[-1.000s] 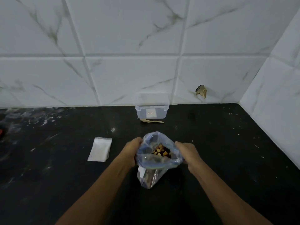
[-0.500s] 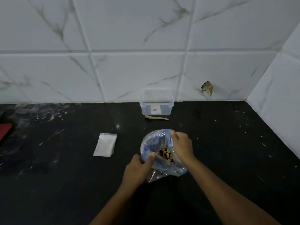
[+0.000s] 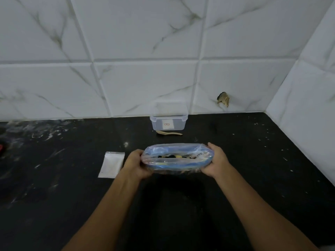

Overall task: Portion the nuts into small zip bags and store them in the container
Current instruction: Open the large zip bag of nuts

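A clear zip bag with a blue seal strip (image 3: 176, 158) is stretched wide between my hands above the black counter. Nuts (image 3: 174, 156) show through its narrow mouth. My left hand (image 3: 136, 164) grips the bag's left end and my right hand (image 3: 214, 163) grips its right end. A small white zip bag (image 3: 111, 164) lies flat on the counter left of my left hand. The clear plastic container (image 3: 168, 116), without a lid, stands at the back against the tiled wall.
A small wooden spoon (image 3: 169, 133) lies just in front of the container. The black counter (image 3: 253, 160) carries white specks. Tiled walls close the back and the right side. A red object (image 3: 1, 147) peeks in at the far left edge.
My hands have shifted from the bag's rim to its two ends and pulled them apart. The mouth has gone from a round opening to a long narrow slit.
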